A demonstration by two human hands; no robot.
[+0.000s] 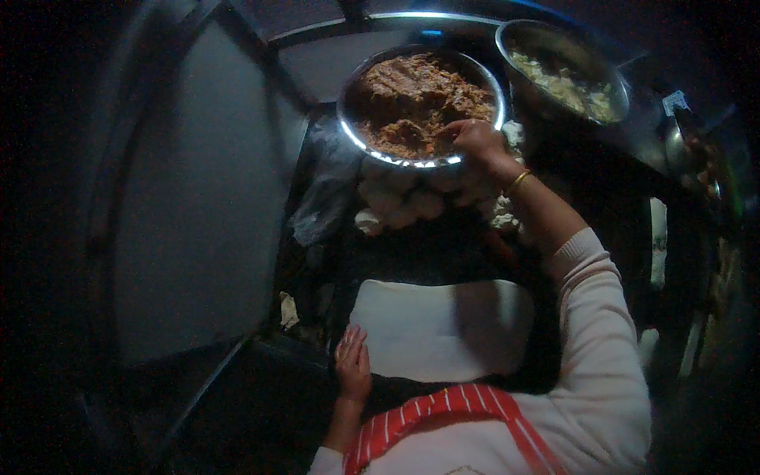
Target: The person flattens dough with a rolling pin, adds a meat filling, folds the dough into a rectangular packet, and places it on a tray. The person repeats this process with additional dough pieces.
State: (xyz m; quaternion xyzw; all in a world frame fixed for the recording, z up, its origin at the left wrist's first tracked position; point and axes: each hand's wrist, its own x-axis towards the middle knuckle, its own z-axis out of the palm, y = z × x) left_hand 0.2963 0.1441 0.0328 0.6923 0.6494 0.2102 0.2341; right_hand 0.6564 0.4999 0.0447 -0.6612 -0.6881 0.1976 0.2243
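Observation:
A thin rectangular sheet of pale dough (409,332) lies flat on the dark worktop before me, with a shadow across its right part. My left hand (354,362) rests at its left edge, fingers extended, holding nothing that I can see. Beyond the sheet stands a round metal bowl (500,113) of brown minced filling (421,83). My right hand (480,142) reaches over the bowl's near right rim, its fingers down at the filling. The fingertips are partly hidden, so whether they grip any filling is unclear.
Several pale dough lumps (409,205) lie just below the bowl. A second metal bowl (503,44) with chopped pale food (561,77) stands at the back right. Crumpled clear plastic (317,208) lies left of the lumps. A grey panel (202,208) flanks the left side.

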